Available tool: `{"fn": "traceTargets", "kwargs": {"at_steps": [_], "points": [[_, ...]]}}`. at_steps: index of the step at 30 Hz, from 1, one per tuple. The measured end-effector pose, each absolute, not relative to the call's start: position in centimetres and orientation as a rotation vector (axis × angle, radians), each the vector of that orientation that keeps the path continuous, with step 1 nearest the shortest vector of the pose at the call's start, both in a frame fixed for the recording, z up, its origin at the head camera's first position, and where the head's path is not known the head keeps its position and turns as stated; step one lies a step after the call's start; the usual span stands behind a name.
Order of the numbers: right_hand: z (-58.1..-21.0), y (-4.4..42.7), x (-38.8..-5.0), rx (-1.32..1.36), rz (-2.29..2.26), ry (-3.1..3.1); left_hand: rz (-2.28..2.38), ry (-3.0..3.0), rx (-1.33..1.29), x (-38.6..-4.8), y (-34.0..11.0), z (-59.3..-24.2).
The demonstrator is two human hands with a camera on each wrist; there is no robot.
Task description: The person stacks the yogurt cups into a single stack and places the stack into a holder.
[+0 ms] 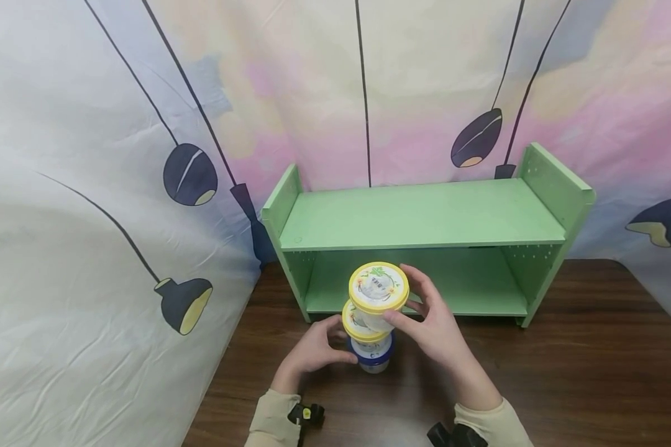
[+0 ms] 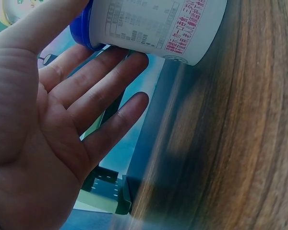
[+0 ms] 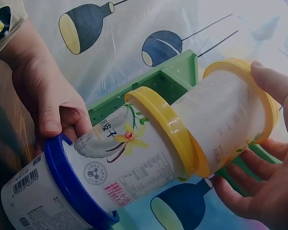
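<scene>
Three white paper tubs stand stacked on the table in the head view. The lowest tub [image 1: 374, 367] has a blue lid; above it is a yellow-lidded tub [image 1: 355, 320] printed with a flower. The top yellow-lidded tub [image 1: 378, 288] sits off-centre, its base overlapping the middle lid. My right hand [image 1: 437, 326] holds this top tub near its lid, thumb on the near side and fingers on the far side. My left hand [image 1: 316, 349] pinches the lowest tub at its blue lid [image 3: 77, 184], the thumb on the rim. The left wrist view shows its fingers [image 2: 108, 93] extended beneath that tub's side.
A green two-tier shelf [image 1: 425, 214] stands behind the tubs on the dark wooden table [image 1: 609, 360]. Its raised side panels flank the upper board. Behind and to the left hangs a cloth backdrop [image 1: 313, 81] with painted lamps.
</scene>
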State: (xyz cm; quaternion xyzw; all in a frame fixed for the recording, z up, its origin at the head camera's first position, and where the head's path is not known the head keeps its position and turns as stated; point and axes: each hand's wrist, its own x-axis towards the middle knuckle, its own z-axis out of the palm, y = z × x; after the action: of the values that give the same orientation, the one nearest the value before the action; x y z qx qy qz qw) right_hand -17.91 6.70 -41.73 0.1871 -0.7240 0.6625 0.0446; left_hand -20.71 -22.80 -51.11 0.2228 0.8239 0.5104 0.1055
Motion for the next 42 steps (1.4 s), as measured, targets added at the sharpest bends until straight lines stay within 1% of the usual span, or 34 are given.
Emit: {"fn": "traceTargets", "kwargs": {"at_steps": [9, 25, 42], "points": [[-41.87, 6.5, -18.07, 0.624, 2.024, -2.23, 1.502, 2.432, 0.641, -20.76, -22.73, -51.15], [-41.98, 6.4, -18.28, 0.525, 1.971, -2.298, 1.527, 2.43, 0.618, -20.75, -22.48, -50.97], [-42.28, 6.49, -18.44, 0.532, 1.888, -2.343, 1.5, 2.45, 0.636, -20.72, -22.52, -51.21]]}}
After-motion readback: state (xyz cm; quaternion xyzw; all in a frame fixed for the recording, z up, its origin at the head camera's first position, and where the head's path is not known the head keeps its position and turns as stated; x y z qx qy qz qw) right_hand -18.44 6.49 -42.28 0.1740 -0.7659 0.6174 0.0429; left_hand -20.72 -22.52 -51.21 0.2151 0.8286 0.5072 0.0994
